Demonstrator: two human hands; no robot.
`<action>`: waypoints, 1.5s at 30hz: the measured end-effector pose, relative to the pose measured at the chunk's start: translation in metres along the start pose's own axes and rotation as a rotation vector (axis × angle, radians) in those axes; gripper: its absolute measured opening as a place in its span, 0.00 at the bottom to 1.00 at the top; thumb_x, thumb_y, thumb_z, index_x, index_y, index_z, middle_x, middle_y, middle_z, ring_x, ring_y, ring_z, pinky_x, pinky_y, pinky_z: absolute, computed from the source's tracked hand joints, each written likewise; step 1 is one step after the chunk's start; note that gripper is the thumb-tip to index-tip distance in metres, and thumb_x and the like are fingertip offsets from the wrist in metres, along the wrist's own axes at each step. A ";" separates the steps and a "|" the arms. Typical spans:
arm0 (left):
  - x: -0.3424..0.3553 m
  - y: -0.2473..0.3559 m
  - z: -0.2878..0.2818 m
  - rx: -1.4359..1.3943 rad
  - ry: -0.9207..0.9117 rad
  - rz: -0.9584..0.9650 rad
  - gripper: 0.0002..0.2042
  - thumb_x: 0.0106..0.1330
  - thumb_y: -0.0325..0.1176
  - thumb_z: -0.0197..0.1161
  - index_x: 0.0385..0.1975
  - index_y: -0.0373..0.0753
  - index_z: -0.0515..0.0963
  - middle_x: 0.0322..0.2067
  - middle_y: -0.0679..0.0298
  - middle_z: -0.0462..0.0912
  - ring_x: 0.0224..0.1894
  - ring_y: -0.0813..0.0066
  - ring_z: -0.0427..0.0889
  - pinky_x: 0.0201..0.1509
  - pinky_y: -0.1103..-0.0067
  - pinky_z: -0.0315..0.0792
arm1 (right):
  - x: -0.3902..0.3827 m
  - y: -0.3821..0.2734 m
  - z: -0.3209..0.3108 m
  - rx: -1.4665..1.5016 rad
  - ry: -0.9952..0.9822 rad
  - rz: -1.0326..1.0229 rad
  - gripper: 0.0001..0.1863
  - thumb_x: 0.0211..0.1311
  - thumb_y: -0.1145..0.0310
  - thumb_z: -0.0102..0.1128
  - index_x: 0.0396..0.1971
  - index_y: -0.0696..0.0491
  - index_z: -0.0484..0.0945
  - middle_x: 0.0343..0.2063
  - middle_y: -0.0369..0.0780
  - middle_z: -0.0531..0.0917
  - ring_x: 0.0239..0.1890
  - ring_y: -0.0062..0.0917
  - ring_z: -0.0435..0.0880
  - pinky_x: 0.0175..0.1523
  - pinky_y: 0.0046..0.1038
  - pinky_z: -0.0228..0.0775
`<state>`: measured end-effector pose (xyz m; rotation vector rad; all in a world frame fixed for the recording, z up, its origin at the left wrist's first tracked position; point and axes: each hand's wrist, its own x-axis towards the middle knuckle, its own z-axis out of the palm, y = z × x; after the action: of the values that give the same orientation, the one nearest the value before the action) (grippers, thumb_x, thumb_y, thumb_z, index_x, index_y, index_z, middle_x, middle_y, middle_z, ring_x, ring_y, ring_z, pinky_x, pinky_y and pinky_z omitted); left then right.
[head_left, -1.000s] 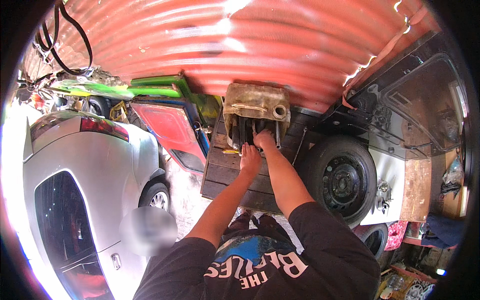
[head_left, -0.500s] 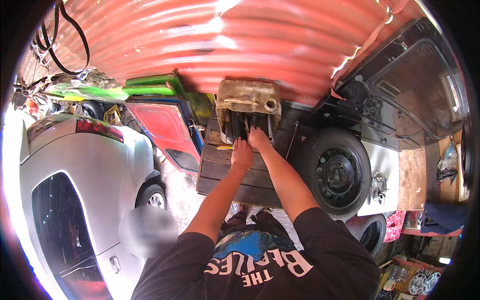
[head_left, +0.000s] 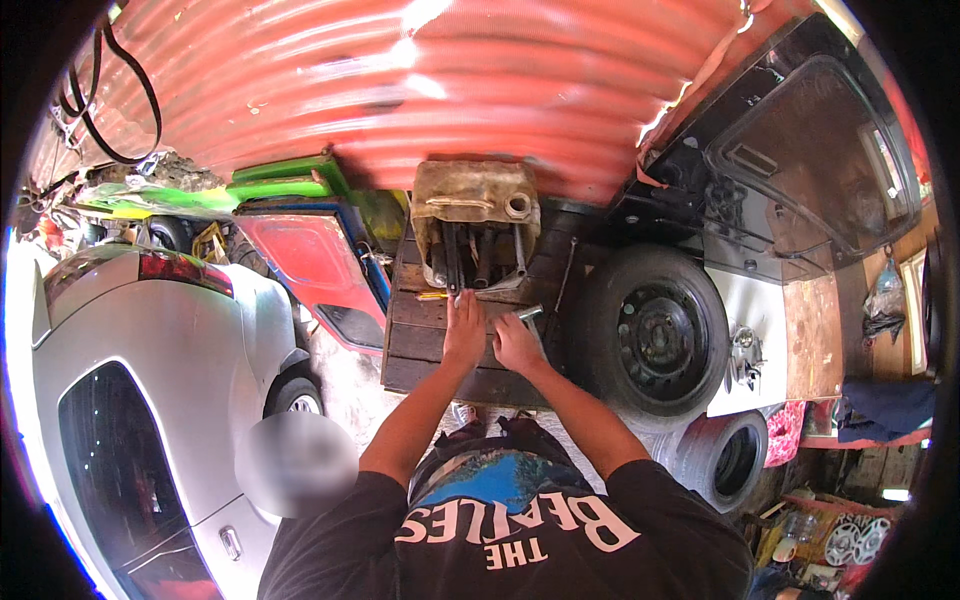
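A cut-open, brownish plastic jug [head_left: 472, 178] lies on a dark wooden table [head_left: 415, 345], with several long metal tools [head_left: 484, 262] inside. At its near opening is my left hand [head_left: 464, 330]. Its fingers are stretched forward beside the dark end of a tool, and I see no grip on it. My right hand [head_left: 516, 343] is closed, nearer to me and to the right, apart from the jug. From it sticks out a silver metal tool [head_left: 531, 312] with a short cross-piece; its exact kind is unclear. A small yellow-handled tool [head_left: 431, 296] lies left of my left fingers.
A long thin metal rod [head_left: 566, 268] lies on the table's right side. Next to it stands a wheel with a tyre [head_left: 655, 335]. A silver car [head_left: 170, 330] is at the left, with red and green panels [head_left: 310, 250] behind it. Corrugated red sheeting [head_left: 400, 90] spans the back.
My right hand has drawn back from the jug toward me, bringing out a silver metal tool. My left hand has moved slightly back, and the view has shifted a little.
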<state>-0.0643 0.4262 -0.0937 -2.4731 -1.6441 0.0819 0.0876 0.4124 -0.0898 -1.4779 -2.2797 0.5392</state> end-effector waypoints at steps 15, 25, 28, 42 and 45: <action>-0.067 0.007 0.114 -0.472 -0.953 0.066 0.19 0.49 0.38 0.64 0.41 0.40 0.83 0.48 0.51 0.82 0.50 0.51 0.81 0.54 0.60 0.74 | -0.102 0.125 0.136 -0.061 -0.699 0.209 0.19 0.56 0.60 0.52 0.32 0.61 0.83 0.37 0.53 0.84 0.41 0.51 0.83 0.48 0.47 0.74; -0.055 -0.009 0.094 -0.414 -0.940 -0.058 0.22 0.56 0.43 0.57 0.48 0.38 0.80 0.50 0.49 0.80 0.53 0.51 0.80 0.57 0.62 0.73 | -0.042 0.110 0.055 -0.272 -0.814 0.219 0.19 0.60 0.62 0.53 0.44 0.59 0.81 0.45 0.53 0.82 0.50 0.46 0.81 0.54 0.43 0.74; -0.052 -0.008 0.104 -0.457 -0.948 -0.023 0.22 0.56 0.43 0.58 0.48 0.38 0.80 0.51 0.48 0.80 0.53 0.51 0.80 0.57 0.61 0.73 | -0.015 0.110 0.034 -0.125 -0.532 0.628 0.17 0.60 0.64 0.55 0.46 0.56 0.81 0.44 0.51 0.82 0.50 0.44 0.81 0.54 0.41 0.76; -0.054 0.006 0.086 -0.473 -0.938 0.019 0.17 0.56 0.37 0.58 0.43 0.39 0.81 0.47 0.51 0.82 0.51 0.53 0.81 0.53 0.61 0.75 | 0.071 0.144 -0.005 -0.118 -0.183 0.857 0.18 0.63 0.71 0.52 0.52 0.61 0.72 0.50 0.55 0.78 0.52 0.46 0.80 0.53 0.41 0.77; -0.056 0.004 0.090 -0.454 -1.043 0.076 0.18 0.56 0.38 0.58 0.45 0.38 0.81 0.48 0.50 0.81 0.51 0.53 0.81 0.53 0.61 0.75 | 0.079 0.149 0.010 -0.073 -0.145 0.899 0.19 0.63 0.72 0.51 0.53 0.62 0.71 0.51 0.56 0.77 0.52 0.46 0.80 0.54 0.40 0.76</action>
<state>-0.0947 0.3833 -0.1854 -3.0630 -2.0440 1.3453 0.1683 0.5399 -0.1653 -2.5465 -1.6198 0.8136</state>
